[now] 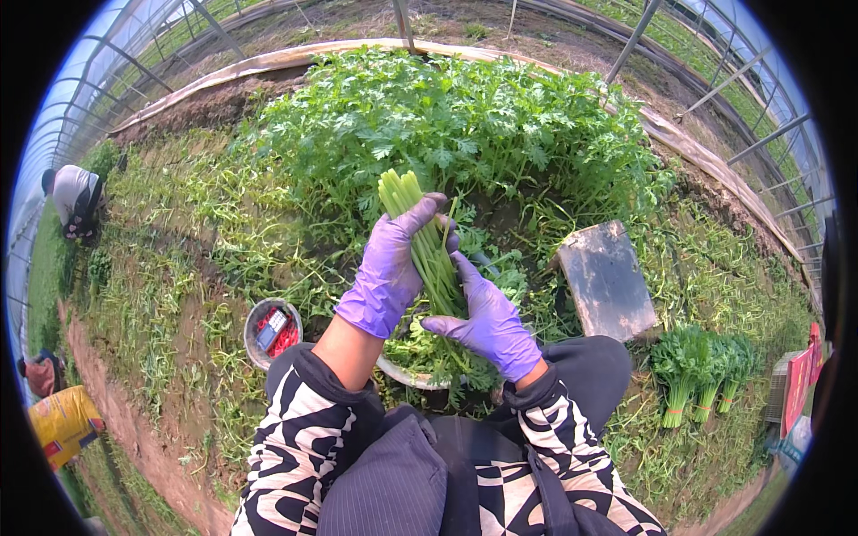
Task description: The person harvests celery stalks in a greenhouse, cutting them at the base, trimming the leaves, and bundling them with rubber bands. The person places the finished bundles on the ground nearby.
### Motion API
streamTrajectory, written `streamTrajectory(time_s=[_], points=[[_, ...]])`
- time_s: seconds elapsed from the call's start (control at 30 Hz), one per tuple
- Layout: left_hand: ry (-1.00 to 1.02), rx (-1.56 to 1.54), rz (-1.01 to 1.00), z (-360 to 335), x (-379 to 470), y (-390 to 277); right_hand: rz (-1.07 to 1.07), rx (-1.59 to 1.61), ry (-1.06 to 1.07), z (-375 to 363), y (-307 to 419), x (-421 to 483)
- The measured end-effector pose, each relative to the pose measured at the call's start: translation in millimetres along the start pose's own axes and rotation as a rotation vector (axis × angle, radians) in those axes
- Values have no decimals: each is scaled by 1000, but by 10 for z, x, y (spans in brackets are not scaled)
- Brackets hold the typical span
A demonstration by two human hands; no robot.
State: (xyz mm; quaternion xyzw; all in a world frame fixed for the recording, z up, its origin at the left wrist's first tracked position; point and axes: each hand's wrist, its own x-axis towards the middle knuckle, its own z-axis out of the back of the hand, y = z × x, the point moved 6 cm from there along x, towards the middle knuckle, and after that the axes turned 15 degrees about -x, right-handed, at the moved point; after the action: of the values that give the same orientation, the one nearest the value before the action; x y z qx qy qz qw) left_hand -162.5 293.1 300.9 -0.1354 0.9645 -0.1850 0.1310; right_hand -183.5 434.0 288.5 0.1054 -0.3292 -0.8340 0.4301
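Both my hands wear purple gloves and are raised before my lap. My left hand (392, 268) grips a bunch of leafy greens (429, 254) around its pale stems, cut ends pointing up and away. The leaves hang down towards my lap. Against the lower right side of the bunch is my right hand (493, 321), its thumb in front of the stems and its other fingers partly hidden by them. One thin stem stands apart near the fingertips. Below the bunch, a pale container rim (412, 380) shows, largely covered by leaves.
Tall leafy greens (449, 120) grow ahead. A small bucket (251, 335) with red bands and a small device stands left. To the right are a worn board (606, 281) and several banded bunches (680, 375). A person (77, 197) bends at far left, beyond a yellow sack (67, 425).
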Motion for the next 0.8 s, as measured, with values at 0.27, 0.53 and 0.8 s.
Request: streamTrajectory(time_s=[0.27,0.53,0.8], points=[[177,81,240,-225,-117,220,-160,1049,502,-265,6,-94],[-122,761,-305,-4,-50,-235,-434,1345,274,-184,-133,-145],[81,1424,-374,-188,-272,127,-366,1258,114,-184,-278,-108]])
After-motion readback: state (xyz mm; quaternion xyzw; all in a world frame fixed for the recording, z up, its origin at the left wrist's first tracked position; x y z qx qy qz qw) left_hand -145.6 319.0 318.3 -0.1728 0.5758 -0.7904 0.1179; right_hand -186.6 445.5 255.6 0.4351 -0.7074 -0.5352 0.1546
